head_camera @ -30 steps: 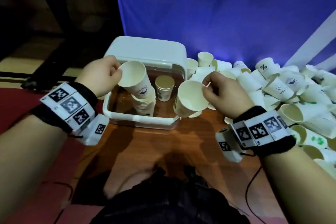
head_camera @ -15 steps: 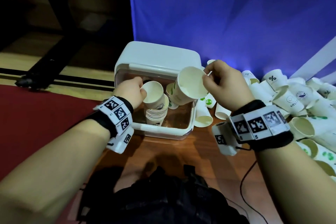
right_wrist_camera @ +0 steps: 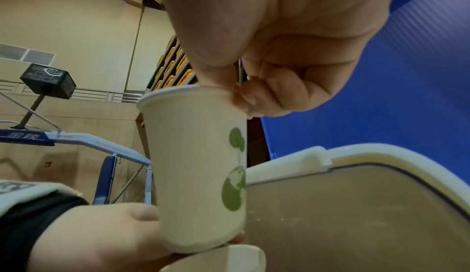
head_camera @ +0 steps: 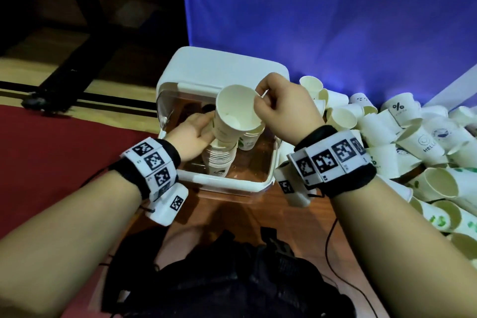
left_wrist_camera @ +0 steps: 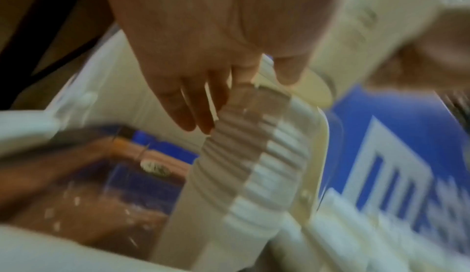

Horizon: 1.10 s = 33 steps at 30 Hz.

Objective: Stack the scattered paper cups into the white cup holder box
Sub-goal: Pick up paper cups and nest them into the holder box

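The white cup holder box stands open on the wooden table, its lid tipped back. A stack of nested paper cups rises inside it. My left hand holds the top of that stack between thumb and fingers. My right hand pinches the rim of a paper cup printed with a green globe. This cup hangs tilted just over the stack, its base beside my left thumb.
A single cup stands in the box behind the stack. A heap of scattered cups covers the table to the right, against a blue backdrop. A black bag lies near me, and a red mat to the left.
My left hand lowered its cup onto the stack and stayed at the top. My right hand carried its cup left, from the box's right edge to over the stack.
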Tool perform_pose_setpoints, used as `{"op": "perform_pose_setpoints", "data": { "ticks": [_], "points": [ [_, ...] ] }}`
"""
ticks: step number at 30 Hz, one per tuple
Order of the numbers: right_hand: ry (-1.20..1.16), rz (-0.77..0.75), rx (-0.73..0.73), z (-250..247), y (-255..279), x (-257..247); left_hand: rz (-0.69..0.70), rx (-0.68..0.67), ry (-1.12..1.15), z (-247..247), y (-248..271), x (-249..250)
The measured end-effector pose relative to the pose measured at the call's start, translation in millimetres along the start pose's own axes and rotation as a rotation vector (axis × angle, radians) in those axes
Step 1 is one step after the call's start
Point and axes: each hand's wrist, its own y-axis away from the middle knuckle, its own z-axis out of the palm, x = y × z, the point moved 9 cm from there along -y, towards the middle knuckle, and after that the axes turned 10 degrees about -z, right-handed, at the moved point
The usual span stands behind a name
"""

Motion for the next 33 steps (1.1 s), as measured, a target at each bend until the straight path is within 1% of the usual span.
{"op": "perform_pose_setpoints", "data": {
  "ticks": [1, 3, 5, 9, 13, 15, 19, 23, 26, 28, 31, 33],
  "points": [
    [-0.002, 0.009, 0.004, 3, 0, 3, 0.016, -0.085, 0.078, 5, 1, -4],
    [0.011, 0.023, 0.002, 8, 0, 7, 0.027, -0.211, 0.131, 11, 7, -9],
    [0.025, 0.047, -0.002, 14, 0, 11, 0.009, -0.269, 0.124, 17, 10, -17],
    [0.073, 0.081, -0.048, 32, -1, 14, -0.001, -0.194, 0.085, 22, 3, -21],
    [0.203, 0.088, -0.169, 62, 1, 15, 0.013, -0.164, 0.134, 25, -3, -22],
    [0.252, 0.104, -0.199, 73, 3, 17, 0.03, -0.144, 0.141, 25, -5, -21],
    [0.408, 0.121, -0.221, 85, 11, 21, 0.038, -0.159, 0.119, 27, -7, -26],
    [0.427, 0.184, -0.269, 92, 18, 29, 0.069, -0.163, 0.068, 26, -3, -23],
    [0.369, 0.193, -0.286, 89, 25, 30, 0.099, -0.139, 0.009, 15, 10, -15],
    [0.318, 0.198, -0.27, 78, 34, 32, 0.123, -0.068, -0.044, 0, 22, -9],
    [0.312, 0.204, -0.248, 51, 61, 42, 0.185, 0.063, -0.12, -19, 44, 13],
    [0.306, 0.222, -0.236, 31, 83, 52, 0.235, 0.077, -0.122, -21, 58, 34]
  ]
}}
